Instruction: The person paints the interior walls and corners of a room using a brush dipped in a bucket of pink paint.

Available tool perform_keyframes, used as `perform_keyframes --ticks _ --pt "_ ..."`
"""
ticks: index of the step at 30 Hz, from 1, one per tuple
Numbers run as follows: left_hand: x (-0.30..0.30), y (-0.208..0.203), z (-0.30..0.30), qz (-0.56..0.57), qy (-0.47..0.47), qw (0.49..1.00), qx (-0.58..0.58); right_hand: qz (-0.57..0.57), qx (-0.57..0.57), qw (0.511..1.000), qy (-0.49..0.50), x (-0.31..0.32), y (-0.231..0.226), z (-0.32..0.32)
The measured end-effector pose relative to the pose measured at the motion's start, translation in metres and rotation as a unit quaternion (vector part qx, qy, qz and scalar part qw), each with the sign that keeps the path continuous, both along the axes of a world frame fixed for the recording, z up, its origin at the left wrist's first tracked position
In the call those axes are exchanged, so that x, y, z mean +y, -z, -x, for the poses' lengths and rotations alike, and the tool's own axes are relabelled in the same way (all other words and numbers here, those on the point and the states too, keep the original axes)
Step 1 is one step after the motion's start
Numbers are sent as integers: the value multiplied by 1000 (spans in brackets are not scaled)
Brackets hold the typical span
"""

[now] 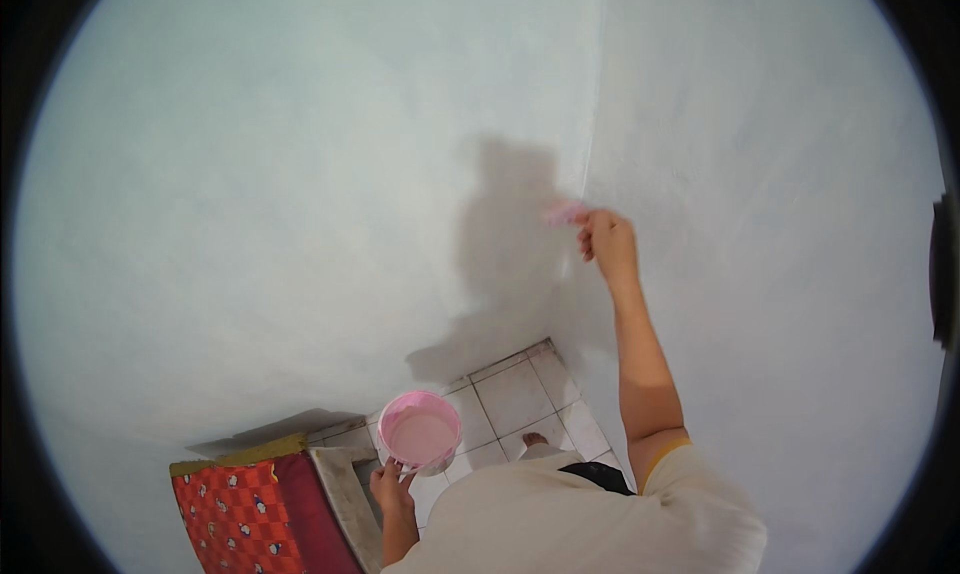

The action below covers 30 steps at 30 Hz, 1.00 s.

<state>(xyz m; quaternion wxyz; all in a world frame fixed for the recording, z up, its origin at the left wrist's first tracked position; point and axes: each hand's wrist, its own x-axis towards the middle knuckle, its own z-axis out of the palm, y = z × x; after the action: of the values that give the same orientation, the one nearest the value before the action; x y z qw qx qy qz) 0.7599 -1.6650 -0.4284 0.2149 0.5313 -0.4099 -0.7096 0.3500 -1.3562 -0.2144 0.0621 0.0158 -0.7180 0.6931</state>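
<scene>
My right hand (607, 242) is raised at the wall corner, its fingers closed round what looks like a small pink paintbrush (566, 213). The brush is blurred, and its pale tip points left at the wall (330, 194); I cannot tell whether it touches. Low down, my left hand (392, 484) grips the near edge of a pink and white bucket (420, 399). Inside the bucket is a pale pinkish layer that looks like paint. The bucket is held above the tiled floor, left of my body.
At the lower left stands a piece of furniture with a red patterned cloth (235, 514) and a pale side panel (345, 499). White floor tiles (510, 399) meet the walls below the corner. A second wall (780, 224) rises on the right, with a dark object (940, 274) at the far right edge.
</scene>
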Motion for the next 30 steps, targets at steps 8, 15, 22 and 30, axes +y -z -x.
perform_keyframes --ticks 8,15,22,30 --pt "-1 4 0 -6 -2 1000 14 -105 -68 992 -23 -18 83 48" --pt "2 13 -7 -2 -28 999 24 61 90 994 9 -11 -69 9" --pt "5 11 3 -8 -45 999 1 5 -72 996 -52 -32 56 10" --pt "11 -6 8 8 -50 999 6 -15 -154 985 -80 -100 170 26"
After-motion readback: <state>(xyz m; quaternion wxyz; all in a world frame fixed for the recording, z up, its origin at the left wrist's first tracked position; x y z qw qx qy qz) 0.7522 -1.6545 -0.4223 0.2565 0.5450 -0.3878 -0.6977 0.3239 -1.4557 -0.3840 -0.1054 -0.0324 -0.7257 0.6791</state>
